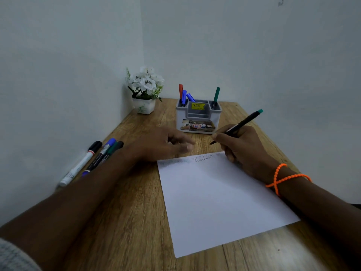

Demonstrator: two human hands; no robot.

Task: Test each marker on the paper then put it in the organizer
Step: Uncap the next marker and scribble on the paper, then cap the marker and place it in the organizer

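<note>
A white sheet of paper [218,200] lies on the wooden table, with zigzag scribbles along its far edge. My right hand [242,147] grips a black marker with a green end [246,121], its tip pointing down just beyond the paper's far edge. My left hand [166,143] hovers blurred over the table left of that tip, fingers loosely spread, holding nothing. The grey organizer [198,118] stands behind the hands and holds a red, two blue and a green marker. Several capped markers [93,157] lie at the table's left edge.
A white pot of white flowers [145,90] sits in the far left corner against the wall. Walls close the table's left and back sides. An orange bead bracelet [283,178] is on my right wrist.
</note>
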